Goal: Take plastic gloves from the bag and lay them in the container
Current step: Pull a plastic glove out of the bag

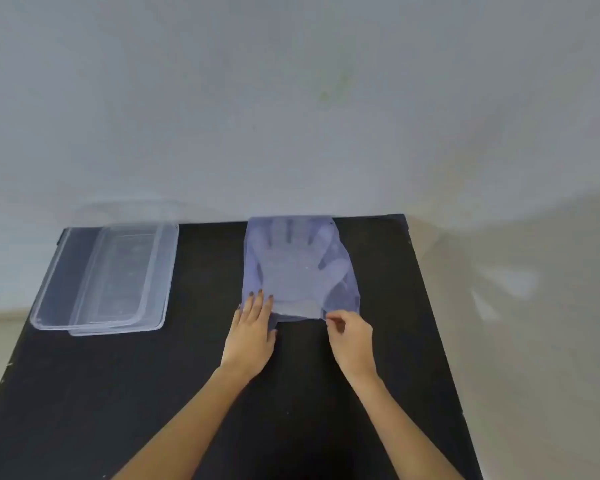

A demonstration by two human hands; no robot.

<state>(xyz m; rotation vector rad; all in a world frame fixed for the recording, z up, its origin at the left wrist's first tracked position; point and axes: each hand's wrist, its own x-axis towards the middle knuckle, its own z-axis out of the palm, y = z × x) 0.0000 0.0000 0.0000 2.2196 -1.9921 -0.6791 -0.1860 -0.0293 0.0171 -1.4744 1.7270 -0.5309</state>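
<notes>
On the black tabletop [187, 393] the clear bag [300, 268] lies flat toward twelve o'clock, the plastic gloves [291, 261] showing through it as a spread hand shape with fingers pointing away from the person. The left hand [252, 336] rests flat and open on the bag's near corner at about seven o'clock of the bag, pinning it. The right hand [349, 336] is narrowed to a pinch at the near edge, at about five o'clock; whether it grips bag film or a glove cuff cannot be told. To do this well, I judge the left palm should keep steady pressure while the right separates one thin layer and draws it slowly toward six o'clock. The empty container [101, 275] waits at nine o'clock, well apart. No brand, label or writing is readable anywhere.
</notes>
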